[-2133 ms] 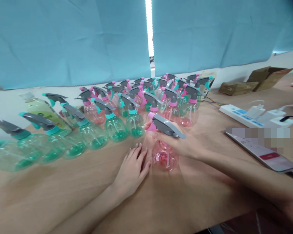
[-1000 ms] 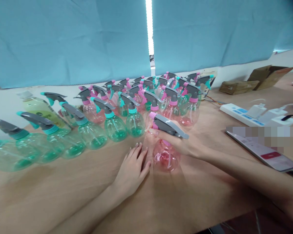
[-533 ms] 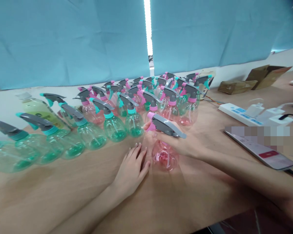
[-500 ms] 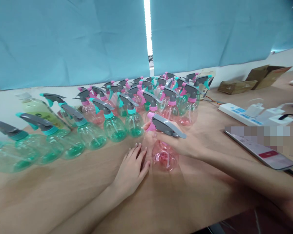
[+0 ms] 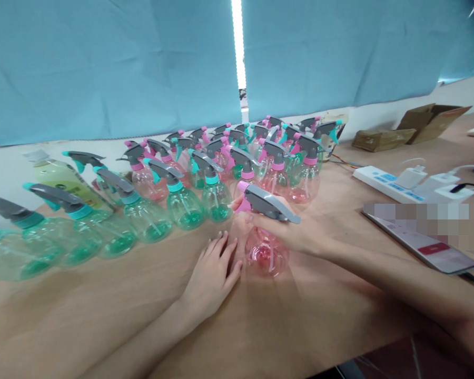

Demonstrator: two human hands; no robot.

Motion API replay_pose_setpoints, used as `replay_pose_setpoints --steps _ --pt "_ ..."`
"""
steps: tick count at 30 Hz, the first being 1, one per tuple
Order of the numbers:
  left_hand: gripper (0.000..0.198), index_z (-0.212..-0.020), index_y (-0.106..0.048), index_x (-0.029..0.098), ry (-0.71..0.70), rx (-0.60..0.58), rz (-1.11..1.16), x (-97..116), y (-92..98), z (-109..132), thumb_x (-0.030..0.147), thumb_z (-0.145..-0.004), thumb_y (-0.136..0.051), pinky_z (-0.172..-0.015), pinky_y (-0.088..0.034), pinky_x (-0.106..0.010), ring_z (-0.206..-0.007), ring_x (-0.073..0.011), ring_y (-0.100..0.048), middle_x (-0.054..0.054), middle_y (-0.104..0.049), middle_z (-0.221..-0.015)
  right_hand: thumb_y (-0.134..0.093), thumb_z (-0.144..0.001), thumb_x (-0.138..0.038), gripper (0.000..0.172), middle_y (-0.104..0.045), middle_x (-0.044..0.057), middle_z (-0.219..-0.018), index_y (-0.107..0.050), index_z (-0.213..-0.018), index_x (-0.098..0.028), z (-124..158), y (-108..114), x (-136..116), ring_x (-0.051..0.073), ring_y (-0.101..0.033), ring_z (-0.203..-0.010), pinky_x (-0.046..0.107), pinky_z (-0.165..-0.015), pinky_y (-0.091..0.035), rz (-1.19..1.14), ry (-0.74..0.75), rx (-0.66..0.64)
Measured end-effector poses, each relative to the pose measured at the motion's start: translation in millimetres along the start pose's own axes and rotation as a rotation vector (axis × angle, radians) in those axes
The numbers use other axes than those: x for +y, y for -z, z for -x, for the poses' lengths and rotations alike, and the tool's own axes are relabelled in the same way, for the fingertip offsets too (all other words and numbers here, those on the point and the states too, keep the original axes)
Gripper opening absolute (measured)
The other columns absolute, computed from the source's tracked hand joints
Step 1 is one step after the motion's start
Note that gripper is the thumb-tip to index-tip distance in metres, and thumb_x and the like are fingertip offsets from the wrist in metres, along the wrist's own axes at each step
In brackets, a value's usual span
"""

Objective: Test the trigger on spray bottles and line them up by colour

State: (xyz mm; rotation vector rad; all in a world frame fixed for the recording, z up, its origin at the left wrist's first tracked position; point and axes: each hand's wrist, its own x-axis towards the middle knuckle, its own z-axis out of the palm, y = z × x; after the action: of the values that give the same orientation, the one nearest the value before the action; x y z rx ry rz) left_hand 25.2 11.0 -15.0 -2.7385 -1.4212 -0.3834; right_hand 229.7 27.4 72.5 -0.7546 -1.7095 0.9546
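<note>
A pink spray bottle [image 5: 265,258] with a grey and pink trigger head stands upright on the wooden table [image 5: 229,337]. My right hand [image 5: 274,223] is wrapped around its neck, just under the head, and covers part of the trigger. To the left of this bottle, my left hand [image 5: 212,268] lies palm down on the table with its fingers apart, holding nothing. The nearest bottle beyond my left hand is a green spray bottle [image 5: 217,200]. Another green spray bottle [image 5: 185,205] stands to the left of that one.
Several more green and pink spray bottles crowd the back and left. A larger bottle of yellowish liquid [image 5: 63,176] leans behind the left ones. On the right are a white power strip [image 5: 387,181], a phone [image 5: 422,245] with a cable, and cardboard boxes [image 5: 430,123].
</note>
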Motion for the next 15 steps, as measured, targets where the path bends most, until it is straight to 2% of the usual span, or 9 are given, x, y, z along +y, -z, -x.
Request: replay_pose_setpoints --steps 11,15 --pt "0.042 -0.134 -0.051 0.014 0.000 0.014 0.010 -0.4 0.0 0.1 0.036 -0.100 -0.040 -0.106 -0.037 -0.053 -0.135 -0.0319 -0.042 -0.018 -0.047 -0.145 -0.059 -0.086 -0.038 0.017 -0.066 0.002 -0.095 -0.063 -0.095 -0.025 2.0 1.4 -1.7 0.015 -0.059 -0.077 0.031 -0.070 -0.050 0.061 0.004 -0.007" --pt "0.042 -0.134 -0.052 0.014 0.005 0.013 0.009 0.1 0.4 0.1 0.036 -0.100 -0.041 -0.107 -0.037 -0.052 -0.135 -0.0316 -0.042 -0.018 -0.047 -0.145 -0.060 -0.086 -0.033 0.014 -0.066 0.002 -0.093 -0.062 -0.097 -0.024 1.1 1.1 -2.8 0.015 -0.058 -0.074 0.030 -0.068 -0.049 0.096 0.004 -0.009"
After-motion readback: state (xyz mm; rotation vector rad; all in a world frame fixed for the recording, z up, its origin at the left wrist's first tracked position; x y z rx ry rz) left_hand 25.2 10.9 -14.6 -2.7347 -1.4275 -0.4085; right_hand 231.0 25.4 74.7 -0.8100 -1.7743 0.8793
